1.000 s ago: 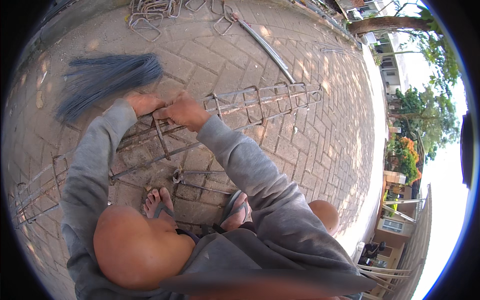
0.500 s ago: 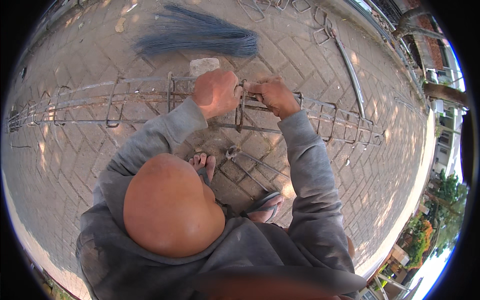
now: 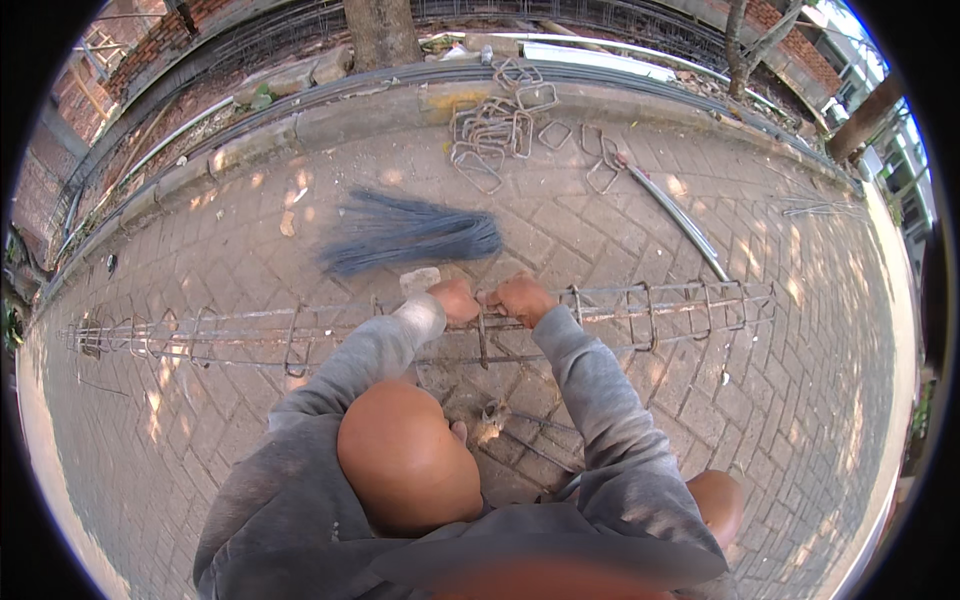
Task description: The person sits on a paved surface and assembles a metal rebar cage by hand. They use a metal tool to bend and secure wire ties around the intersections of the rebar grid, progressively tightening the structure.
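Grey sleeves lead to the left hand (image 3: 455,300) and right hand (image 3: 520,297), fingers curled around a long rebar cage (image 3: 640,305) lying across brick paving (image 3: 800,400), tie wire bundle (image 3: 410,235) beyond, steel stirrups (image 3: 495,135) by the far kerb (image 3: 350,110).

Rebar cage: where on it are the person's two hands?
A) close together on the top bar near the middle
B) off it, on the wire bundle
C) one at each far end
A: the left hand and the right hand grip the top of the rebar cage side by side, with the wire bundle lying apart beyond them.
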The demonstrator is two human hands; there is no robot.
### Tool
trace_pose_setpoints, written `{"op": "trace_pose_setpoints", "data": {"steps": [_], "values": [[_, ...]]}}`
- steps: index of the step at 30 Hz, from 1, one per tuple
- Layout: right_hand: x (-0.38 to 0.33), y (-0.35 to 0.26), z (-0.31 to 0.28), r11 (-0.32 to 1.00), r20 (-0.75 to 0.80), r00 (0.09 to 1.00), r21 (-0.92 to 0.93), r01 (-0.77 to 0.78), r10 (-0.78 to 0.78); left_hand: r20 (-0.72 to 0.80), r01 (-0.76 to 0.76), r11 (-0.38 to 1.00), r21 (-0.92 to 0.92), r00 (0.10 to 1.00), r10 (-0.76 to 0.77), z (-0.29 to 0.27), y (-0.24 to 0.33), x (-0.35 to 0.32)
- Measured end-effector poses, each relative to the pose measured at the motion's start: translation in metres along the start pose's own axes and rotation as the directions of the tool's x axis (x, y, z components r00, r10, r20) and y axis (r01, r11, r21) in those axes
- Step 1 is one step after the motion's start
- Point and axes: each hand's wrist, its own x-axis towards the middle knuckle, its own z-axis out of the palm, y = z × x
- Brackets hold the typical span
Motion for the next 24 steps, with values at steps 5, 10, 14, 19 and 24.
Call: {"op": "trace_pose_setpoints", "data": {"steps": [5, 10, 14, 19, 24], "values": [[0.005, 0.001, 0.005, 0.999, -0.003, 0.999, -0.019, -0.05, 0.05, -0.196, 0.121, 0.986, -0.111, 0.97, -0.141, 0.009, -0.002, -0.011], [0.017, 0.011, 0.012, 0.994, 0.007, 0.998, -0.085, -0.062, 0.063, -0.369, 0.202, 0.979, 0.034, 0.913, -0.175, 0.017, 0.021, -0.033], [0.026, 0.026, 0.015, 0.984, 0.022, 1.0, -0.18, 0.008, -0.004, -0.389, 0.164, 0.96, 0.227, 0.919, -0.065, 0.016, 0.037, -0.042], [0.028, 0.031, 0.012, 0.845, 0.116, 0.951, -0.437, 0.309, -0.288, -0.235, 0.104, 0.942, 0.32, 0.972, -0.027, -0.006, 0.029, -0.029], [0.022, 0.021, 0.011, 0.998, 0.04, 0.998, -0.028, 0.055, -0.054, 0.029, -0.037, 0.992, 0.124, 0.999, 0.033, -0.028, 0.008, -0.012]]}}
